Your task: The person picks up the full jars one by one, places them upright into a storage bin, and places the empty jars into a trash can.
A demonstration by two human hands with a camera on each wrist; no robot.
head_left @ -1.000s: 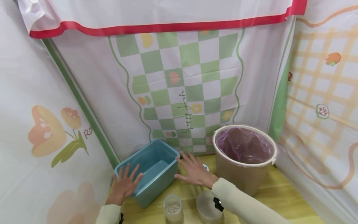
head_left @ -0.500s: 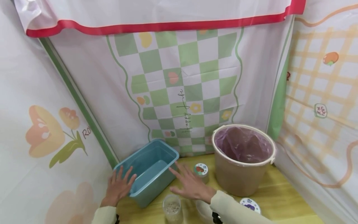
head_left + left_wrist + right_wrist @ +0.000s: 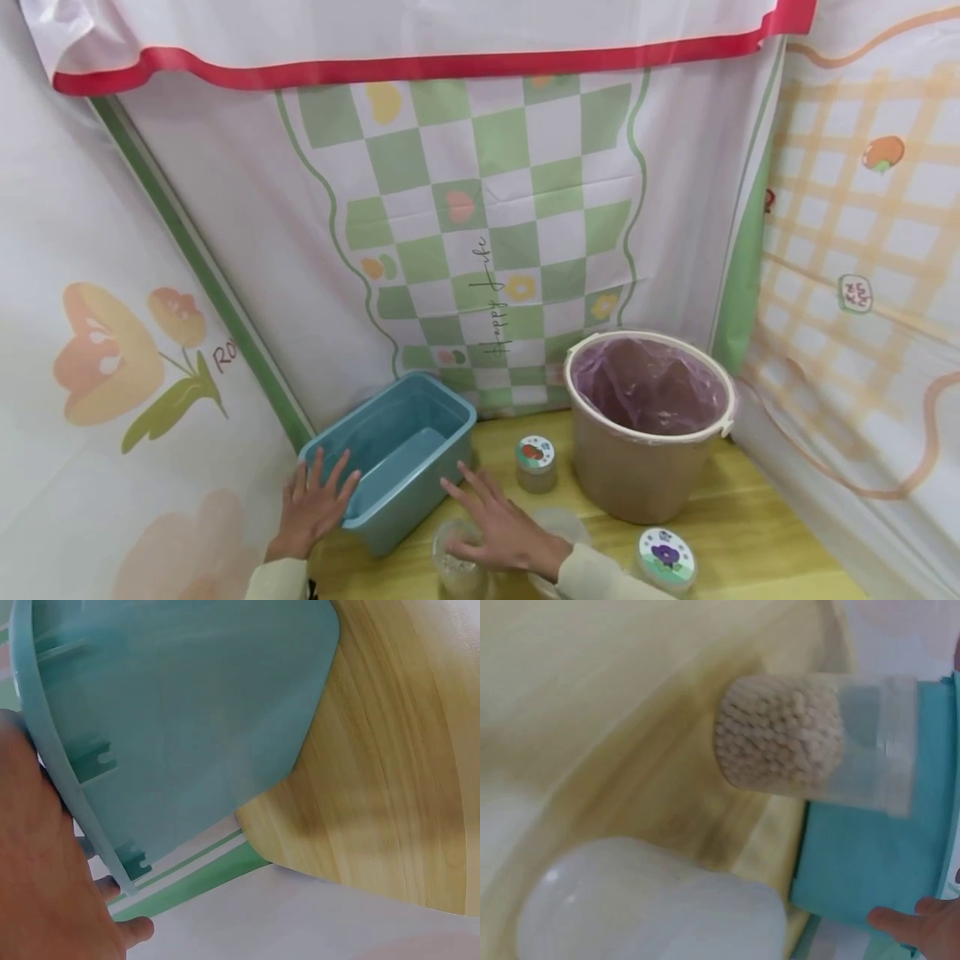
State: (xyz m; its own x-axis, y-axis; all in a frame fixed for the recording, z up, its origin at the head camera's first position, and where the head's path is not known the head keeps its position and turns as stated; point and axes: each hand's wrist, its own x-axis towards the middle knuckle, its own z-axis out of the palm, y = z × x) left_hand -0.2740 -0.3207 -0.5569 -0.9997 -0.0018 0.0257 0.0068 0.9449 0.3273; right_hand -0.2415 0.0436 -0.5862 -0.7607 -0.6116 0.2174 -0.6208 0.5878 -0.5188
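My left hand has its fingers spread at the near left rim of a blue-green plastic tub. In the left wrist view the fingers lie along the outside of the tub's rim. My right hand, fingers spread, is right of the tub and overlaps a clear jar in the head view. The right wrist view shows that jar upright, partly filled with small pale pellets. Beside it stands a whitish translucent round container, partly hidden by my right arm in the head view.
A beige bin with a purple liner stands at the back right. Two small lidded jars are near it, one with a red picture, one with a purple flower. Patterned cloth surrounds the yellow wood-grain table.
My right hand has moved back from the tub's right rim toward me, to over the clear jar. Both small lidded jars have come into view. My left hand has shifted slightly down and left.
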